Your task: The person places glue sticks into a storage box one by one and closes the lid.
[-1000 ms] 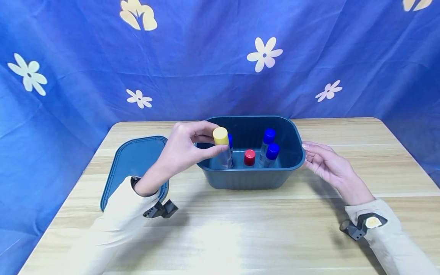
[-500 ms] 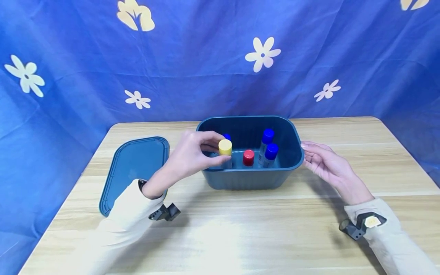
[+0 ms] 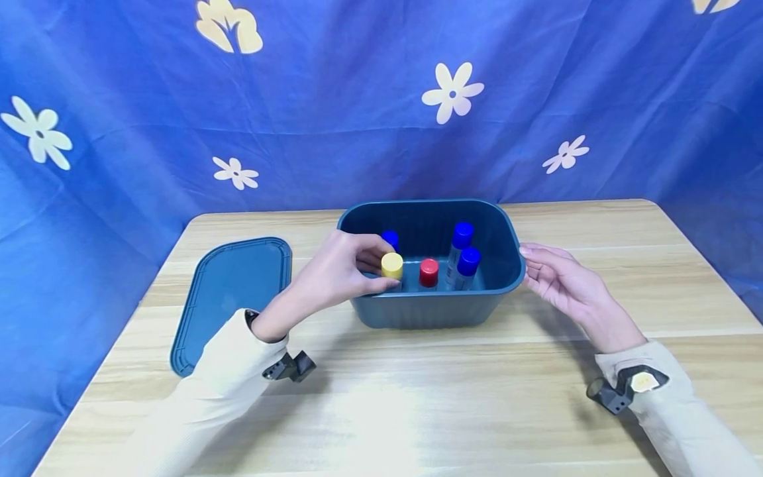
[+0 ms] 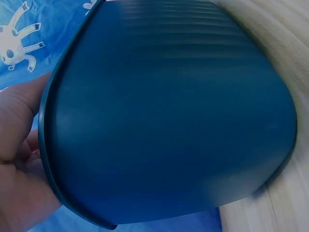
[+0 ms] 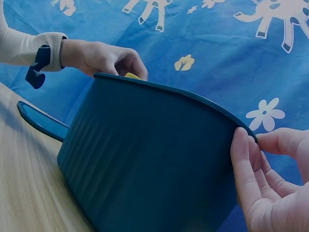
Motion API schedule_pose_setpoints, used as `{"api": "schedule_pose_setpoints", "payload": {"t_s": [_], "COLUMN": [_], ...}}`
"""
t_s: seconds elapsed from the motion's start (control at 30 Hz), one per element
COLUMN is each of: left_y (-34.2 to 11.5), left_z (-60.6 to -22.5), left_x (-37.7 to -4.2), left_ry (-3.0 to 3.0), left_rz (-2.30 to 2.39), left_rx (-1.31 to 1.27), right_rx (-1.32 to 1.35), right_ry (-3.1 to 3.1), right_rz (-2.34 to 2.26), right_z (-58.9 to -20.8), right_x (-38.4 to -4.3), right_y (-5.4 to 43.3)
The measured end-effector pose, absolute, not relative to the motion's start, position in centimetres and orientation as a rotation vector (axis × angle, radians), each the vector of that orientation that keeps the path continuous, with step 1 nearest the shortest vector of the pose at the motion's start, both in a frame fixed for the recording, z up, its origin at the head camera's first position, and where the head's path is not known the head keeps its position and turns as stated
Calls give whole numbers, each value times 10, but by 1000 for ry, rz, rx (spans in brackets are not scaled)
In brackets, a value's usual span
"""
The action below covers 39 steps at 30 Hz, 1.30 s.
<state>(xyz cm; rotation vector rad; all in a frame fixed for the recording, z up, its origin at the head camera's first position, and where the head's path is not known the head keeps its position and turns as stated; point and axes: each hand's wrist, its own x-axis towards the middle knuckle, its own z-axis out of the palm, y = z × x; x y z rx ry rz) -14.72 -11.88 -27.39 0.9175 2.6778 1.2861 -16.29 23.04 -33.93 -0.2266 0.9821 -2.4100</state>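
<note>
In the head view, my left hand (image 3: 340, 268) reaches over the left rim of a dark blue-green plastic bin (image 3: 429, 311). Its thumb and fingers grip an upright yellow-capped glue stick (image 3: 391, 265), low inside the bin; the stick's lower part is hidden by the front wall. My right hand (image 3: 563, 288) pinches the bin's right rim, with thumb and fingertips on either side of it in the right wrist view. Also standing in the bin are a red-capped glue stick (image 3: 428, 271) near the middle and blue-capped ones (image 3: 467, 262) at right and behind my left fingers.
A flat blue-green lid (image 3: 238, 285) lies left of the bin, partly covered by my left sleeve. Both rest on a light wood table (image 3: 453, 397). Behind it hangs a blue cloth (image 3: 334, 119) with pale flowers, close to the bin's far side.
My left hand has lowered the yellow-capped glue stick deeper into the bin and slightly right, so the blue cap behind shows more. The right hand keeps its hold on the rim.
</note>
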Motion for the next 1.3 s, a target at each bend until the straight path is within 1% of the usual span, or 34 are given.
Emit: {"api": "schedule_pose_setpoints", "payload": {"t_s": [0.2, 0.6, 0.9, 1.3], "left_y": [-117, -114, -110, -110], "left_z": [-272, -275, -278, -278], "left_x": [-150, -154, -156, -155], "left_ry": [2666, 2682, 2708, 2701], "left_rz": [1217, 1106, 1092, 1133], "left_rx": [882, 893, 912, 865], "right_rx": [-229, -212, -218, -234], "right_ry": [981, 990, 974, 969], "right_rz": [-2412, -2415, -2425, -2420], "right_z": [-339, -339, -340, -340], "right_x": [-163, -163, -163, -163], "right_y": [230, 229, 230, 230]}}
